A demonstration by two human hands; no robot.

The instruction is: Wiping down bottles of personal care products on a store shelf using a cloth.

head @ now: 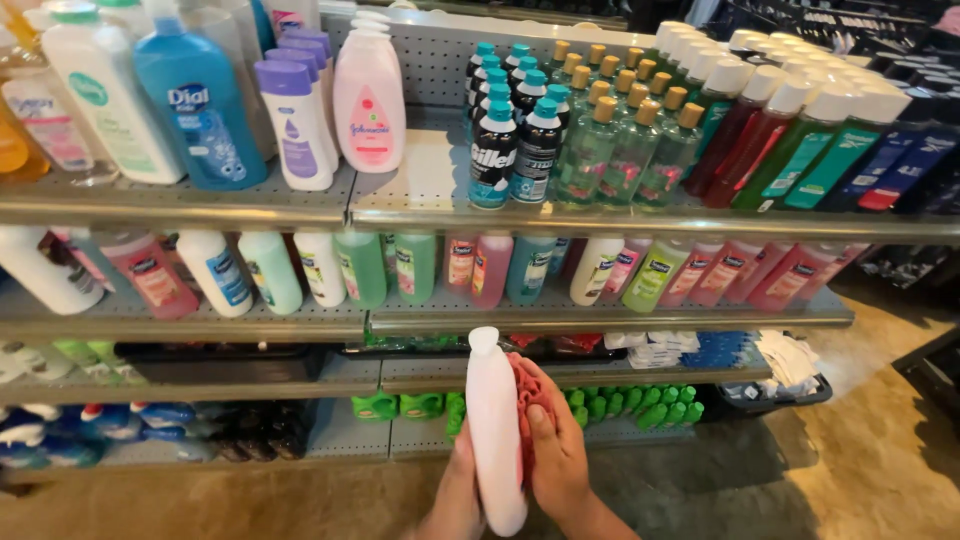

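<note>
A tall pale pink plastic bottle is held upright below the grey metal perforated shelf unit. It is gripped from behind by the left hand. A crumpled red cloth is pressed against its side by the right hand, fingers curled.

Grey shelves crowded with upright bottles.

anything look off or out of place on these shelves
Mostly tidy. The top shelf has an open gap between the pink bottle and the black cans, likely where the pale pink bottle in the hands belongs.
</note>
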